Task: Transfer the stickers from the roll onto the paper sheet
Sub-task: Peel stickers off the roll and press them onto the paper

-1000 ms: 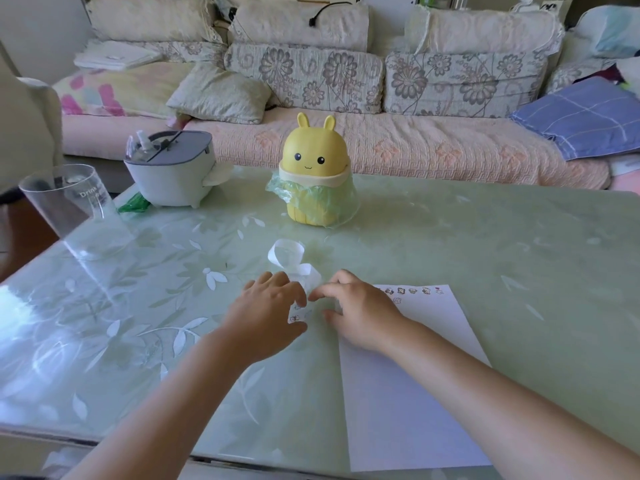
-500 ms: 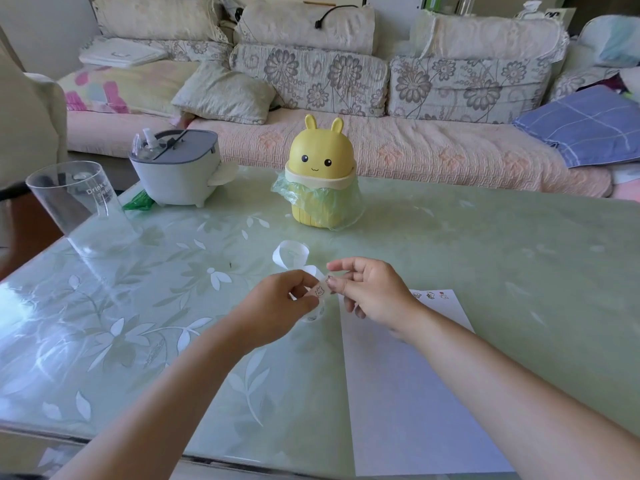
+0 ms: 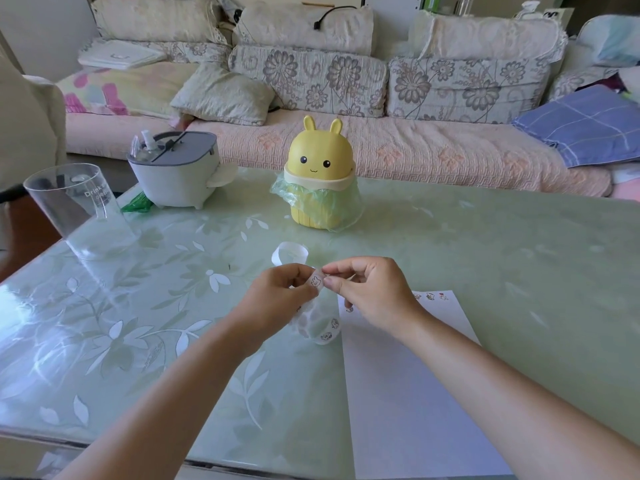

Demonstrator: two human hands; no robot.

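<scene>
While both hands pinch its raised end, the sticker strip [image 3: 316, 282] hangs down toward the roll [image 3: 320, 327].

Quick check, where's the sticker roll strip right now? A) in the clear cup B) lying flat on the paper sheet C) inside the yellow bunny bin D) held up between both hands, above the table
D: the left hand and right hand pinch the sticker strip between their fingertips, with the rest of the roll hanging beneath, left of the paper sheet.
</scene>
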